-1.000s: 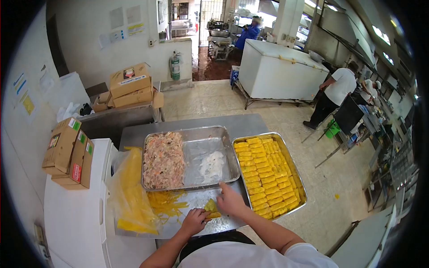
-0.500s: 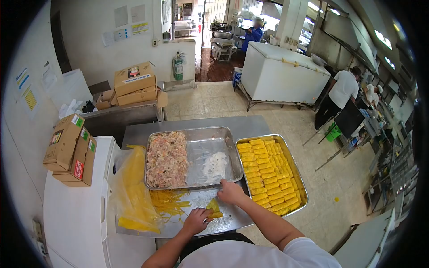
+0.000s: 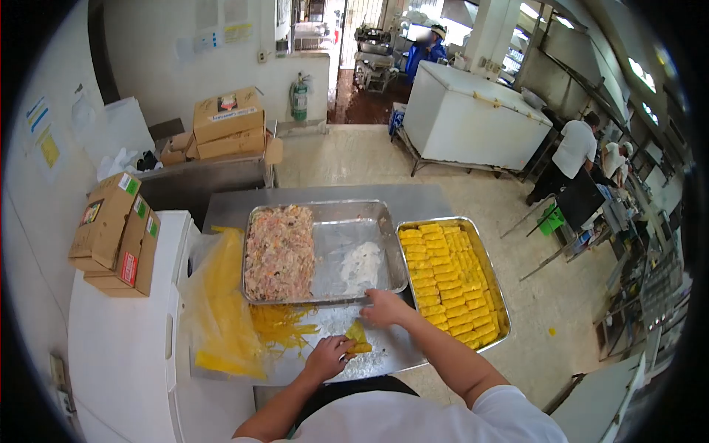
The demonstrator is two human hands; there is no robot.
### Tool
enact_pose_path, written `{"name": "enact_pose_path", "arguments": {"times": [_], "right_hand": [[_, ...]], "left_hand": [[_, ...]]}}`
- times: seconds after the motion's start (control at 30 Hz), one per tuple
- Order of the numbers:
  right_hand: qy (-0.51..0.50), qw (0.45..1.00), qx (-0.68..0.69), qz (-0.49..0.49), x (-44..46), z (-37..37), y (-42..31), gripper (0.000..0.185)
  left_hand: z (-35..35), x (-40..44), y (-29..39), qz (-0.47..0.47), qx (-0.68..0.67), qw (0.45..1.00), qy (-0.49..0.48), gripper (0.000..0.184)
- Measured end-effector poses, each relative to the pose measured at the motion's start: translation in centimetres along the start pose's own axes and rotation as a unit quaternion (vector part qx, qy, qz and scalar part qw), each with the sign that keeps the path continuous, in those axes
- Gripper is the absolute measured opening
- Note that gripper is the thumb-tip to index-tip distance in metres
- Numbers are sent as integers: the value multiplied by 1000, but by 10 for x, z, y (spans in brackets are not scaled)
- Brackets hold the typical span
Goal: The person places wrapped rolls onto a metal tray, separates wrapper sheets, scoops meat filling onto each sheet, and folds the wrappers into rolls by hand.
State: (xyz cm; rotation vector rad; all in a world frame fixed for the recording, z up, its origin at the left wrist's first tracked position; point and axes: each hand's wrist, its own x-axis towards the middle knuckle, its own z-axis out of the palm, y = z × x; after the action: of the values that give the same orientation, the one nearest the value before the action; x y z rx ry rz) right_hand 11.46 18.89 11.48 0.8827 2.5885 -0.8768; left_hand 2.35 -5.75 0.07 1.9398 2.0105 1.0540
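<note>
A partly rolled yellow wrapper [image 3: 359,344] lies on the metal table, its loose flap pointing toward the tray. My left hand [image 3: 329,358] has its fingers closed on the roll's left end. My right hand [image 3: 385,308] is at the front rim of a deep metal tray [image 3: 325,300], fingers apart, with nothing visible in it. Inside that tray, a chunky pinkish meat filling [image 3: 279,255] fills the left side and a smear of white paste [image 3: 362,267] is at the right. On the right, a second tray [image 3: 508,325] holds rows of finished yellow rolls [image 3: 443,280].
Left of the deep tray are a plastic bag of yellow wrappers [image 3: 221,310] and yellow shreds [image 3: 284,325]. Cardboard boxes [image 3: 118,232] stand on a white appliance [image 3: 125,332]. Farther back are a chest freezer [image 3: 473,122] and a person in white [image 3: 572,151].
My right hand has shifted slightly up at the tray's front rim. My left hand stays on the wrapper. The whole view has tilted a little.
</note>
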Motion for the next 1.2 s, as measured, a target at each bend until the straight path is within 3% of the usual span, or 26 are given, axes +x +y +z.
{"name": "enact_pose_path", "arguments": {"times": [0.13,0.23,0.53,0.67,0.77,0.87,1.03,1.17,1.2], "right_hand": [[-21,991,132,21,-4,-11,2,66],[-2,988,151,8,-9,-40,-15,68],[194,971,-65,-123,59,-65,-25,56],[85,960,-238,-124,111,-36,2,58],[72,945,-295,-125,125,-24,-5,62],[-6,949,-303,-87,131,-20,-9,65],[26,968,-229,-103,149,-22,13,52],[19,973,-217,-73,143,-16,13,52],[11,992,-97,-77,144,-20,19,54]], "left_hand": [[1,-1,1,-16,-16,1000,-1,41],[-2,0,2,-20,-16,1000,2,42],[2,-2,-4,-5,-6,1000,6,43],[2,1,-4,-15,-18,1000,10,42],[2,1,-4,-11,-19,1000,13,41],[2,-1,-4,-7,-17,1000,21,42],[4,-1,-5,-3,-17,999,29,43],[4,0,-4,-3,-16,1000,25,41],[4,1,-4,-6,-16,1000,23,41]]}}
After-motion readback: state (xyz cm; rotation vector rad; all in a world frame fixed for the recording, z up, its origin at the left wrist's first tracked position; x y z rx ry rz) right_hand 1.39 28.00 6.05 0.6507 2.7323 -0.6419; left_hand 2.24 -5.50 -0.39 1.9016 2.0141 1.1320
